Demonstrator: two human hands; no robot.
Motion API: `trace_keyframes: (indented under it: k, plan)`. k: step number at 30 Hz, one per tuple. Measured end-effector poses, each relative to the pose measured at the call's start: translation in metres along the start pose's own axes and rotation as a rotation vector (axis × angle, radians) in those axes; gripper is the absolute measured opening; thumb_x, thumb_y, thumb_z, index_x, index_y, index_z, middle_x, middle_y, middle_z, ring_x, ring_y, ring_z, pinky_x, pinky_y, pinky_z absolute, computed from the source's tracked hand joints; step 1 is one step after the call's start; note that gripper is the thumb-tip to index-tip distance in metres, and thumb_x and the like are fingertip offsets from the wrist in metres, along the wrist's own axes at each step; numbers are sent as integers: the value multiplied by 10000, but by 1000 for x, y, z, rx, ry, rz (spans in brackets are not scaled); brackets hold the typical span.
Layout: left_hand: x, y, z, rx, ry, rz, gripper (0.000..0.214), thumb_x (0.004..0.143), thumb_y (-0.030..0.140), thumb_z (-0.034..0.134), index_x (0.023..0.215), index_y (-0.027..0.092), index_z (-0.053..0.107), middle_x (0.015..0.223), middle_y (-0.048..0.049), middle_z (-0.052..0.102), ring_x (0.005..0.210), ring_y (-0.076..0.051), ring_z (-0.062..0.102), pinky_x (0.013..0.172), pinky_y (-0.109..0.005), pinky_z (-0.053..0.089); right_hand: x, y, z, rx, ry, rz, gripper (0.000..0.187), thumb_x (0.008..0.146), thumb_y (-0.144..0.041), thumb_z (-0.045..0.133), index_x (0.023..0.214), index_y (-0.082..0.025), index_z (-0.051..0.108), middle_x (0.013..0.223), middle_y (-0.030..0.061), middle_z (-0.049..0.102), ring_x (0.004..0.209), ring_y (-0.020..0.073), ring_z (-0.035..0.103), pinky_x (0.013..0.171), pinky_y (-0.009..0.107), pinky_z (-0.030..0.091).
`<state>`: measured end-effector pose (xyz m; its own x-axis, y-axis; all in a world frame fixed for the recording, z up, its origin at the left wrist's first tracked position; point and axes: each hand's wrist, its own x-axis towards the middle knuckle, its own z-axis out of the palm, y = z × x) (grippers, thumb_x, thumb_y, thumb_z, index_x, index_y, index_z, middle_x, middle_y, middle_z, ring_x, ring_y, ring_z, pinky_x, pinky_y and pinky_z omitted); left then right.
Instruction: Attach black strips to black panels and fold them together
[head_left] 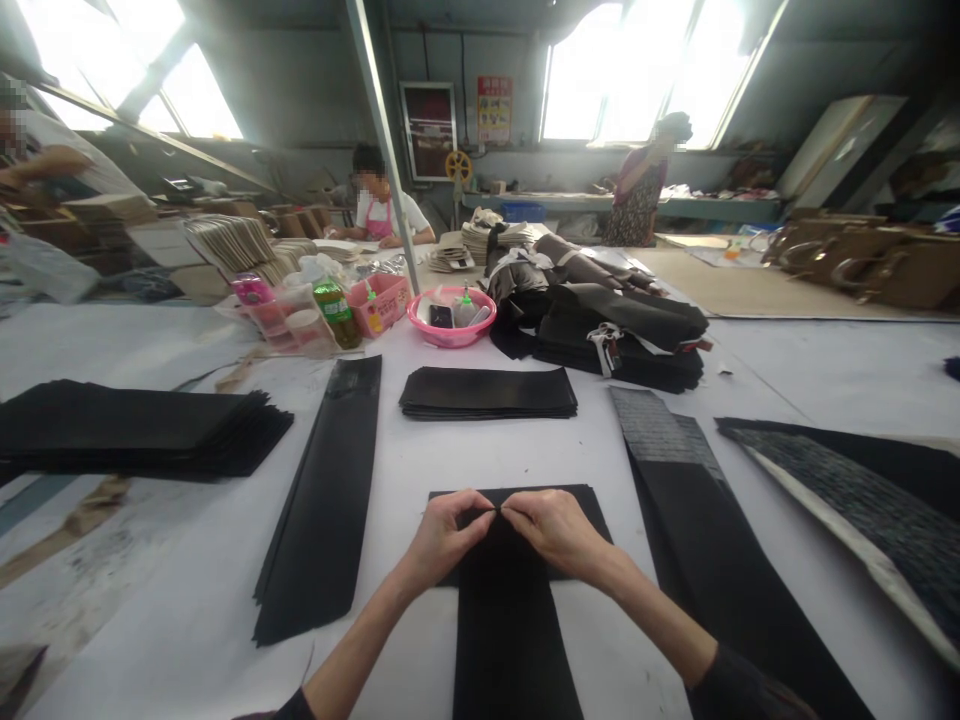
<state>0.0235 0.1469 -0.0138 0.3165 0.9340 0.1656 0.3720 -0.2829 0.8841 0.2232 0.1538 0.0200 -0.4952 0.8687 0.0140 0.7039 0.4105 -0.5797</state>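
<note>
A narrow black strip (pixel 510 640) runs from the near table edge up across a wider black sheet (pixel 581 505) lying in front of me. My left hand (pixel 444 535) and my right hand (pixel 553 528) meet over the middle of that sheet. Each hand pinches at something thin between its fingertips, right where the strip ends. What they pinch is too small to name.
A long black strip stack (pixel 326 500) lies to the left, a bigger black pile (pixel 135 430) at far left, a folded stack (pixel 487 392) ahead, long textured pieces (pixel 675 470) to the right. Pink bowl (pixel 451 315), bottles and dark fabric heap (pixel 607 325) sit behind. Other people work at far tables.
</note>
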Motion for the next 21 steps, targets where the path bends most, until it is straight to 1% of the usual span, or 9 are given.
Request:
trace_keyframes:
  k: [3, 6, 9, 12, 14, 16, 18, 19, 21]
  plan:
    - [-3, 8, -7, -60, -29, -20, 140, 865, 274, 585, 828, 167, 669, 744, 11, 653, 700, -126, 574, 661, -212, 425, -7, 1, -5, -14, 1, -55, 249, 955, -273, 456, 984, -267, 703, 860, -8, 728, 773, 152, 659, 680, 229, 396]
    - [-6, 10, -9, -128, -45, -65, 154, 860, 274, 586, 786, 157, 652, 706, 14, 613, 673, -115, 528, 631, -206, 395, -13, 6, -9, 1, -1, -79, 246, 960, -266, 457, 1029, -282, 693, 895, -17, 732, 798, 147, 670, 691, 220, 411]
    - [-10, 8, -9, -157, -67, -114, 185, 862, 301, 585, 768, 151, 638, 684, 16, 580, 648, -107, 488, 601, -206, 368, -19, 13, -12, 35, -7, -66, 236, 958, -266, 471, 1033, -283, 695, 895, -23, 733, 799, 142, 674, 699, 214, 427]
    - [-14, 5, -10, -156, -84, -131, 204, 864, 321, 585, 767, 148, 634, 678, 17, 559, 634, -103, 460, 590, -212, 348, -24, 22, -14, 53, -16, -47, 231, 948, -248, 479, 1017, -278, 698, 877, -26, 732, 800, 141, 675, 705, 214, 444]
    - [-16, 2, -13, -163, -83, -147, 214, 865, 330, 586, 759, 149, 624, 669, 21, 538, 630, -101, 443, 591, -214, 341, -28, 33, -17, 55, -16, 0, 231, 937, -227, 480, 967, -278, 703, 857, -36, 731, 791, 137, 677, 705, 215, 459]
    - [-18, 0, -18, -192, -59, -181, 219, 866, 344, 587, 765, 152, 610, 666, 28, 515, 626, -98, 430, 590, -214, 337, -31, 45, -22, 41, 8, 69, 236, 929, -229, 476, 904, -270, 707, 849, -33, 733, 789, 146, 683, 708, 230, 478]
    - [-19, -1, -22, -219, -23, -206, 219, 867, 355, 587, 782, 154, 603, 677, 30, 507, 632, -98, 426, 591, -213, 338, -32, 51, -27, 37, 68, 146, 256, 945, -268, 451, 902, -261, 704, 860, -17, 738, 794, 163, 690, 717, 258, 499]
    - [-19, -1, -23, -221, -12, -206, 215, 867, 355, 588, 792, 154, 605, 685, 29, 510, 640, -100, 430, 594, -213, 340, -31, 51, -29, 48, 110, 169, 264, 956, -297, 440, 937, -260, 701, 885, -7, 741, 820, 173, 693, 738, 273, 508]
    - [-18, 1, -22, -204, -25, -182, 211, 868, 351, 588, 798, 153, 614, 690, 25, 522, 650, -103, 439, 602, -215, 345, -27, 41, -28, 78, 181, 153, 265, 965, -343, 441, 1055, -268, 680, 997, 9, 733, 926, 186, 681, 815, 296, 510]
